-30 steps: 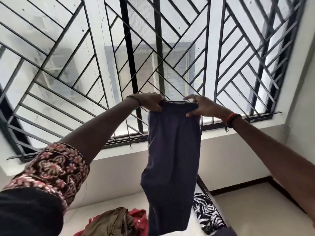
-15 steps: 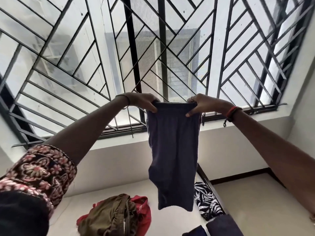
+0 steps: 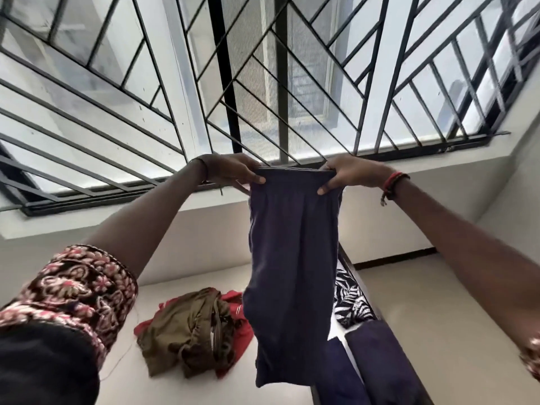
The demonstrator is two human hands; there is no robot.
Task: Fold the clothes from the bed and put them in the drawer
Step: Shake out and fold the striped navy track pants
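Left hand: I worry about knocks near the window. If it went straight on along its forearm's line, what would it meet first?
Likely the black metal window grille, behind the dark navy cloth garment whose top edge the left hand grips. Nothing else shows in that line; depth is unclear.

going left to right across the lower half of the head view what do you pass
patterned sleeve → olive clothes → dark blue garment hanging in the middle → leaf-print cloth → right forearm. The red cloth is left out because it overlaps the olive clothes.
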